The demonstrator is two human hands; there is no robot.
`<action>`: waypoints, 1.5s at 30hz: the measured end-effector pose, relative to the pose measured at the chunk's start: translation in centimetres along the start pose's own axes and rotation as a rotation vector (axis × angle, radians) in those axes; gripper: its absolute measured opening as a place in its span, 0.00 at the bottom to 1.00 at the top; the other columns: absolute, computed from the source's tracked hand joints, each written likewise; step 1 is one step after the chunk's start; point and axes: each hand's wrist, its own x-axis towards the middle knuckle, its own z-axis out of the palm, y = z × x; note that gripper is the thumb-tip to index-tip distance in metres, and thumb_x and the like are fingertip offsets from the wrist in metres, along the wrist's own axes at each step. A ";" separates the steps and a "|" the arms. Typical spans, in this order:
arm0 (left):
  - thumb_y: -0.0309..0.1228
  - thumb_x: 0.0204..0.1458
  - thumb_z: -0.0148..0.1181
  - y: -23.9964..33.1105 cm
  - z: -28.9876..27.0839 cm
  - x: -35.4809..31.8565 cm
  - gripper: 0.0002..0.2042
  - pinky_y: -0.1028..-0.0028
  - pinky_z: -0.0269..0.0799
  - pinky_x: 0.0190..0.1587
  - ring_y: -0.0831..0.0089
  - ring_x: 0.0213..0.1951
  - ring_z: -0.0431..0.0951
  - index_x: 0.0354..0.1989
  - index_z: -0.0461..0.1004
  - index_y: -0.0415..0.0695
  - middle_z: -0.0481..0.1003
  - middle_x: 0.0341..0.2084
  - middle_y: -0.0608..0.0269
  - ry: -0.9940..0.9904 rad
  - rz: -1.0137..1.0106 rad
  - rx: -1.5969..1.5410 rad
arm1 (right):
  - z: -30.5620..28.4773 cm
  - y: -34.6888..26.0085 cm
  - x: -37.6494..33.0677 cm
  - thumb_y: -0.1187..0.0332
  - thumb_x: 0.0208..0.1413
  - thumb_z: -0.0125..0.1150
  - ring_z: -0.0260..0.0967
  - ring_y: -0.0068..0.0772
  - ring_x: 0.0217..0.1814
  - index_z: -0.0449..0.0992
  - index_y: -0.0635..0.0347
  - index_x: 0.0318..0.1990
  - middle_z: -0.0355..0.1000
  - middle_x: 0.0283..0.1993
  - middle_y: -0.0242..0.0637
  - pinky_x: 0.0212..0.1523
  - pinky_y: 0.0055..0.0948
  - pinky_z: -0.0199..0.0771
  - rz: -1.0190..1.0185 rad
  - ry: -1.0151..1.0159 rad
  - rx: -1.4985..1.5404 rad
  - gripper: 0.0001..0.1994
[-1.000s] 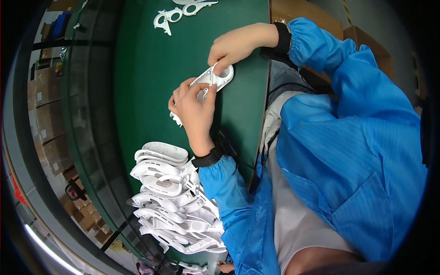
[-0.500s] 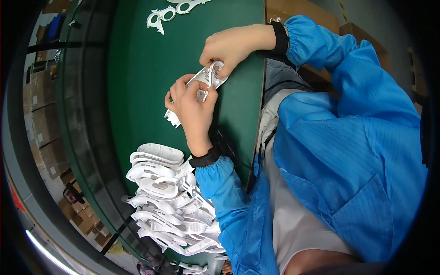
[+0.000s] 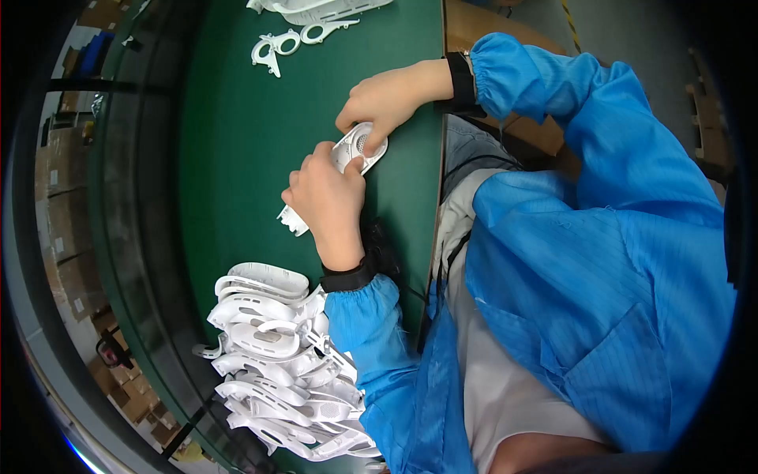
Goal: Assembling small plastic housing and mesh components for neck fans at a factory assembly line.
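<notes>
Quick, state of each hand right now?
Left hand: closed, holding the white plastic piece around its middle.
Right hand: closed on the same piece's perforated end, thumb on its upper face.

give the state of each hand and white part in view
held white part: gripped, partly covered
left hand: curled over its middle
right hand: thumb on its perforated end
white shells: heaped in a pile
white ringed pieces: lying on the green table
large white part: cut off by picture's top edge

The shell (image 3: 346,150) lies between left grip (image 3: 325,193) and right grip (image 3: 387,101), near stacked shells (image 3: 264,343).
</notes>
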 end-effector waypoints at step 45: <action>0.31 0.45 0.59 -3.9 5.3 -2.2 0.14 0.63 0.55 0.52 0.64 0.43 0.70 0.42 0.70 0.46 0.73 0.34 0.64 0.572 -0.059 -0.566 | -5.3 8.7 4.3 0.58 0.49 0.65 0.72 0.47 0.45 0.68 0.57 0.55 0.72 0.46 0.51 0.48 0.40 0.70 0.368 0.614 -0.129 0.26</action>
